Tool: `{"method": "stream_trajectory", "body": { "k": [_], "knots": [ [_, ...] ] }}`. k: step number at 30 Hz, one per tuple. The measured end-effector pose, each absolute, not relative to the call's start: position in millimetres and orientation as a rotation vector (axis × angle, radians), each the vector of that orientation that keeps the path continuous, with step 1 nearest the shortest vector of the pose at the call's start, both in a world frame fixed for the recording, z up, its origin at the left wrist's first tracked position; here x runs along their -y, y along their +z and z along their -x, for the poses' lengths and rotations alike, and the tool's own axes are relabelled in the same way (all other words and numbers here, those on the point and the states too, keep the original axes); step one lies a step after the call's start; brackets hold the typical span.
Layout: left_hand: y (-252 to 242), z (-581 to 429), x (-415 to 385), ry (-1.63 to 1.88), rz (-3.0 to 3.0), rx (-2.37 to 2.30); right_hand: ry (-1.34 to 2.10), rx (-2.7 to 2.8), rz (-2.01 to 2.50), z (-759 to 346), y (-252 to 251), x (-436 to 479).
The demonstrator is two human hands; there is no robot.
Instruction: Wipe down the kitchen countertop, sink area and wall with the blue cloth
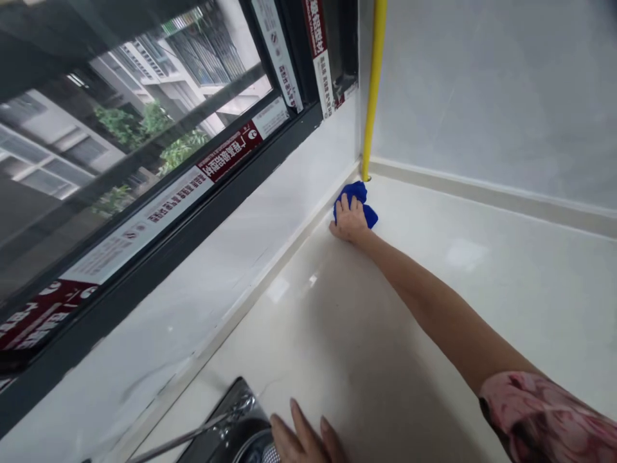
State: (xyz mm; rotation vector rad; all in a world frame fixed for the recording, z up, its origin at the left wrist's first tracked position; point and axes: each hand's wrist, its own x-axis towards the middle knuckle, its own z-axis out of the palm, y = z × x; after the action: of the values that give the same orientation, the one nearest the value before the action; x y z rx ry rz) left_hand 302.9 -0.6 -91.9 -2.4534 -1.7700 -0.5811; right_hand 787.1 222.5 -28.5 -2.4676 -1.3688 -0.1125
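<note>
Far out on the pale, glossy countertop (pixel 424 321), my right hand (pixel 350 220) presses down on a blue cloth (pixel 357 195) with its fingers curled over it. The cloth is bunched near the corner, close to the foot of a yellow pipe (pixel 372 96). At the bottom edge, my left hand (pixel 303 437) shows only in part, fingers apart and nothing seen in them. It is beside a black gas stove (pixel 236 411), most of which lies outside the view.
A raised ledge (pixel 245 312) runs along the wall under the dark window frame (pixel 193 235), which carries red and white stickers. A thin metal rod (pixel 180 439) crosses the stove's corner. A grey wall (pixel 496 96) bounds the counter's far side.
</note>
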Motion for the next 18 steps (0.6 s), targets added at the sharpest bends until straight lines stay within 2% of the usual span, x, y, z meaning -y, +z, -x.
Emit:
{"method": "stream_trajectory", "body": {
  "k": [7,14,18],
  "knots": [
    [-57.9,-334.7,8.6,-0.613,2.421,1.897,0.019,1.612,2.305,-640.1,-10.8,-198.3],
    [-34.5,-344.1,9.7,-0.580,2.456,1.858,0.122,2.078,1.623,-505.5,-12.9,-150.3],
    [-32.2,-342.9,10.9,-0.574,2.449,1.880,0.206,2.040,1.490,-461.4,-8.6,-117.4]
  ]
}}
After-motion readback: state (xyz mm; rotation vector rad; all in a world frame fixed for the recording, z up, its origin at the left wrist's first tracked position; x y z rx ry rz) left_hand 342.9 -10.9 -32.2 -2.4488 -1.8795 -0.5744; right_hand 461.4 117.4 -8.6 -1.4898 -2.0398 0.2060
